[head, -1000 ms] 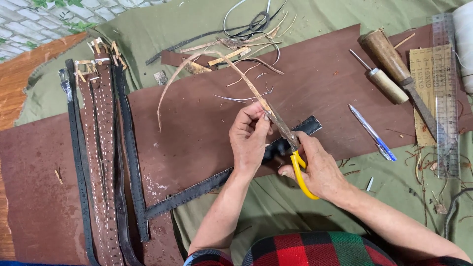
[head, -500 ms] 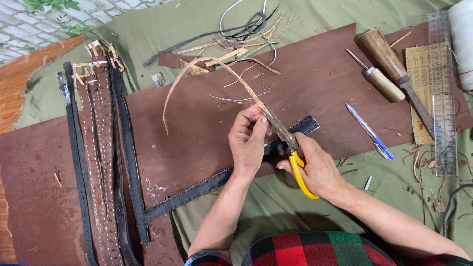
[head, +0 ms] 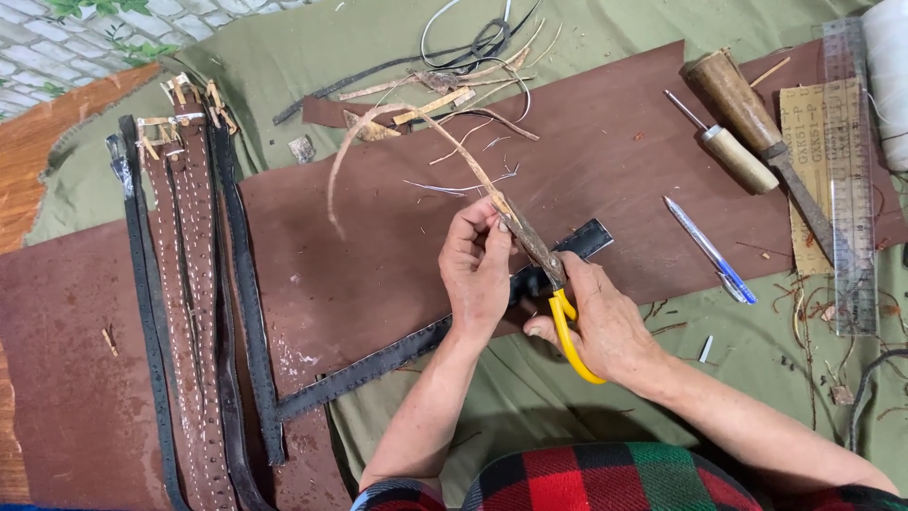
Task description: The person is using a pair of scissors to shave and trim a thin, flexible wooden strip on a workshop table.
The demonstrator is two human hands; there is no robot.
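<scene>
Several dark stitched leather belts (head: 194, 312) lay along the left side of the brown leather sheet (head: 378, 255). Near its right edge lay a wooden-handled awl (head: 724, 142), a blue pen (head: 711, 251), a clear ruler (head: 849, 180) and sandpaper (head: 804, 142). Trimmed scraps (head: 435, 90) gathered at the far edge.

My left hand (head: 478, 274) pinches a strip (head: 416, 142) just left of my right hand (head: 605, 326), which works scissors (head: 558, 303) on it. Both hover over the leather sheet (head: 378, 246). Belts (head: 189, 312) lie far left; a pen (head: 709, 251), awl (head: 724, 142) and ruler (head: 851, 189) lie right.
</scene>
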